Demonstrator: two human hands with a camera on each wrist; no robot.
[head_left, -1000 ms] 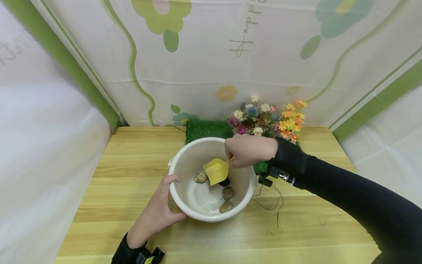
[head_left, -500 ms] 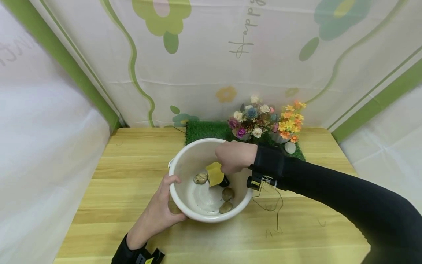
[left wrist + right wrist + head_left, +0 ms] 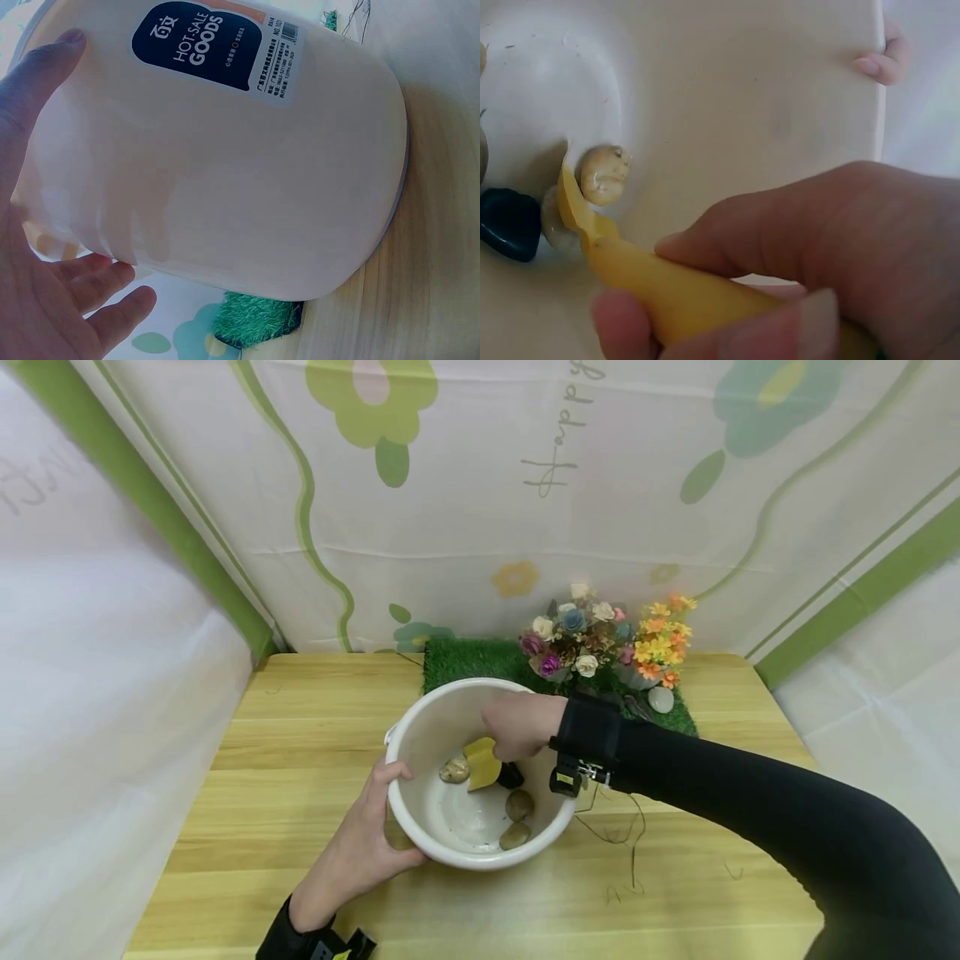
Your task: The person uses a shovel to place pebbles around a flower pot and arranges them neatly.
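Head view: one white bucket, standing on a wood-grain table, rim up. Left hand: gripping the bucket's near-left rim, fingertips hooked inside, thumb outside. Right hand: lowered inside the bucket, fingers and thumb closed round the handle of one yellow scoop, blade near the bottom. Contents, beside the blade: one mottled stone to its left, one black stone to its right; nearer the person, two brown stones, close together. Right wrist view adds one pale stone, partly covered by the blade; contact between the two cannot be told. Obstructions: the right hand hides most of the handle from above; the black sleeve crosses the bucket's right rim and part of the grass mat. On the mat, behind the bucket: one mixed bouquet, yellow-orange flowers, one round white object. Behind all: one printed curtain. Left wrist view: one printed label on the bucket's outer wall.
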